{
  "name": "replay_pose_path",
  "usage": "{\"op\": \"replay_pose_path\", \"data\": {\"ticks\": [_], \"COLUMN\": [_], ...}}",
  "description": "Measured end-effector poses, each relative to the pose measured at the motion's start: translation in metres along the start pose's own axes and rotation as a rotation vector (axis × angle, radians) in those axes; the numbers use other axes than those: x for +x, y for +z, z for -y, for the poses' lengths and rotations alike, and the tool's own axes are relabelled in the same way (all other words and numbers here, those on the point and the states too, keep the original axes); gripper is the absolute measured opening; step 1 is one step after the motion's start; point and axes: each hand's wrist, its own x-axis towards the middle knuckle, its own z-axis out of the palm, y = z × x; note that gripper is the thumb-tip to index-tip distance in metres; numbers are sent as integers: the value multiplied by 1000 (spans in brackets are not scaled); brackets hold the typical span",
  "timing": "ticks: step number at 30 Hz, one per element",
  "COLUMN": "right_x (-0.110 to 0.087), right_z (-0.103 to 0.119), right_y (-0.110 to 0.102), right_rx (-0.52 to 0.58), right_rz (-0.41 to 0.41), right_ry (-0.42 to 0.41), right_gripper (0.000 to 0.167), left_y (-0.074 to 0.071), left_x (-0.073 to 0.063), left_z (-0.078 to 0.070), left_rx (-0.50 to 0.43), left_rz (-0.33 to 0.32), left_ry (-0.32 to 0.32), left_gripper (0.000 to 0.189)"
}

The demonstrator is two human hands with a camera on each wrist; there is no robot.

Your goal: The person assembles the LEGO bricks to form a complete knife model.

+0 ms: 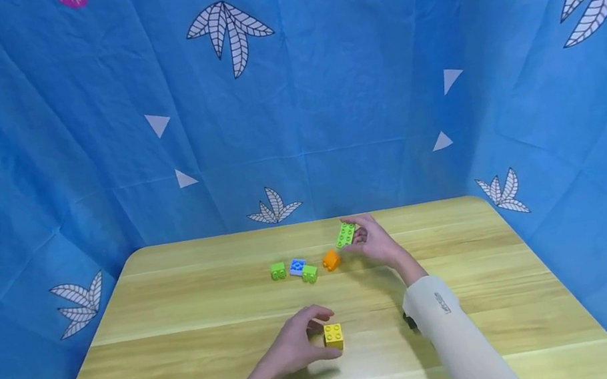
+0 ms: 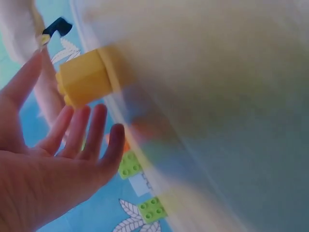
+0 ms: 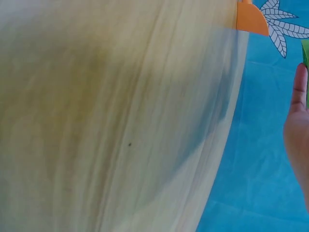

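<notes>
A yellow brick (image 1: pixel 333 336), studs up, stands on the table between the spread thumb and fingers of my left hand (image 1: pixel 297 345). In the left wrist view a gap shows between those fingers and the yellow brick (image 2: pixel 87 77). Farther back, my right hand (image 1: pixel 377 245) pinches a long green brick (image 1: pixel 345 234) by its ends, thumb at the near end. Only a sliver of this green brick (image 3: pixel 305 53) enters the right wrist view, beside a finger. Left of it lies an orange piece (image 1: pixel 331 260).
Two small green bricks (image 1: pixel 278 271) and a blue brick (image 1: pixel 297 266) lie left of the orange piece; the nearer green one (image 1: pixel 309 274) adjoins the blue. Behind the wooden table (image 1: pixel 178 306) hangs a blue patterned cloth (image 1: pixel 326 111), which also runs along both sides.
</notes>
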Motion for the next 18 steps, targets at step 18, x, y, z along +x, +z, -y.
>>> {"op": "replay_pose_path", "data": {"ticks": [18], "right_x": [-9], "right_z": [2], "right_y": [2], "right_rx": [49], "right_rz": [-44], "right_ry": [24], "right_gripper": [32], "left_y": [-31], "left_x": [-5], "left_z": [-4], "left_rx": [-79], "left_rz": [-151], "left_ry": [37], "left_gripper": [63]}}
